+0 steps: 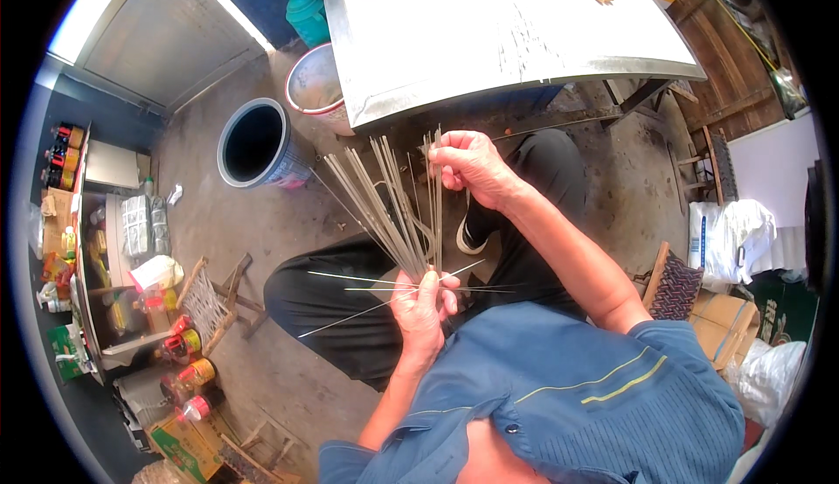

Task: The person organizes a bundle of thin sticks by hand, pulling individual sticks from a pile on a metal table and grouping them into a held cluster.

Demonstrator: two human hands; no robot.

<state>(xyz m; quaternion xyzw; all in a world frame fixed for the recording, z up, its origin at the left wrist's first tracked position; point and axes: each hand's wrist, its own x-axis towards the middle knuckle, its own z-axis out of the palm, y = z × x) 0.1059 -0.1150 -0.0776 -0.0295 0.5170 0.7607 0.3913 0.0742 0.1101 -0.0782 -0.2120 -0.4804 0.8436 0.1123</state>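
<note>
gripping a fan of thin sticks [384, 204] at its base, left hand [421, 309] fingers curled tight; right hand [468, 165] pinching upper stick ends between fingertips, above the lap.

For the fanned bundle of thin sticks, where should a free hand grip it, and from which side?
Best near the base of the bundle of thin sticks, just above the left hand, where the sticks converge into one tight cluster. Higher up they splay apart, and the right hand already pinches a few tips. Coming in from the person's left looks clearest, though some loose sticks cross low there.
</note>
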